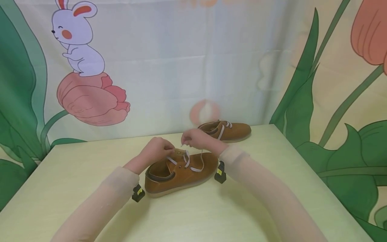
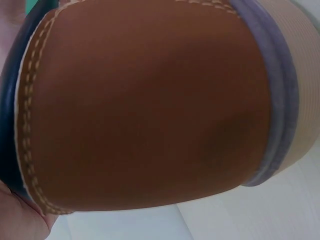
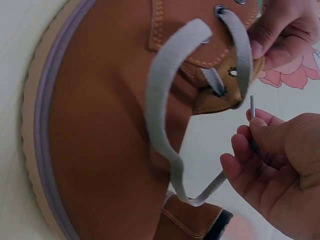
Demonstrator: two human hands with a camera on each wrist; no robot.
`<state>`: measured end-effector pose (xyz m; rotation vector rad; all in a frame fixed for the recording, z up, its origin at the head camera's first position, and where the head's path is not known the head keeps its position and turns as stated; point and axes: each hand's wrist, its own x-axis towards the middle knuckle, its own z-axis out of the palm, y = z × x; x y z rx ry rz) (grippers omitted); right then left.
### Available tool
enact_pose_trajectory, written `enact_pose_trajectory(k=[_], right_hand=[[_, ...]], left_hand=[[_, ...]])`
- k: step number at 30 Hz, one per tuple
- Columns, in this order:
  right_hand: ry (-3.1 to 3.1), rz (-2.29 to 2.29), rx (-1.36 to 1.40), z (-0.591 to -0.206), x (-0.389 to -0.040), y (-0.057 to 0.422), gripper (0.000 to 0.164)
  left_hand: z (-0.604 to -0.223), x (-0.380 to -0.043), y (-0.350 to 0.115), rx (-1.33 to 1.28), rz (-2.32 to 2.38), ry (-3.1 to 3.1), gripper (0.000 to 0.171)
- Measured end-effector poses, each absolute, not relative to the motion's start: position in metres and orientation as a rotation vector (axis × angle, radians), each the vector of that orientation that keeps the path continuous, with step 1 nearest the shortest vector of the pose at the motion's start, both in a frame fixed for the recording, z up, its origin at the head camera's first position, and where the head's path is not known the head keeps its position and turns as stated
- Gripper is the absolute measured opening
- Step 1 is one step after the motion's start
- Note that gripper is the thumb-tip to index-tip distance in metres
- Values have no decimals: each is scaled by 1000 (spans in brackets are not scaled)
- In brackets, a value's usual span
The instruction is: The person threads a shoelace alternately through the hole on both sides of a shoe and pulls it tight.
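Observation:
A brown leather shoe (image 1: 184,176) stands on the table with its toe to the right; the left wrist view shows its brown side (image 2: 150,110) close up. My left hand (image 1: 157,149) pinches the raised edge of the shoe's upper by the eyelets, where a tan lining (image 3: 227,85) with a hole shows. A flat grey-white shoelace (image 3: 157,107) runs through some eyelets, and its loose end loops out over the shoe's side. Between thumb and fingers my right hand (image 3: 285,160) holds that end, the thin tip (image 3: 252,106) pointing up beside the lining.
Another brown shoe (image 1: 239,131), laced in white, sits farther back on the pale table (image 1: 90,188), behind my right hand. A cloth backdrop (image 1: 163,67) with a printed rabbit and flowers hangs at the table's far edge. Each wrist carries a small black camera (image 1: 220,173).

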<state>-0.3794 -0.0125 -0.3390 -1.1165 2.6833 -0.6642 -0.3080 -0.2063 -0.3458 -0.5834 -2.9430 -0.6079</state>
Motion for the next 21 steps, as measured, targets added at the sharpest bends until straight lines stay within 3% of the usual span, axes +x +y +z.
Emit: enact_pose_trajectory(k=[11, 21], right_hand=[[2701, -421, -1380, -351, -375, -21, 16], [2632, -520, -1385, -352, -379, -22, 13]], left_hand=[[-348, -312, -208, -592, -609, -2949, 16], [-349, -312, -210, -586, -652, -2944, 16]])
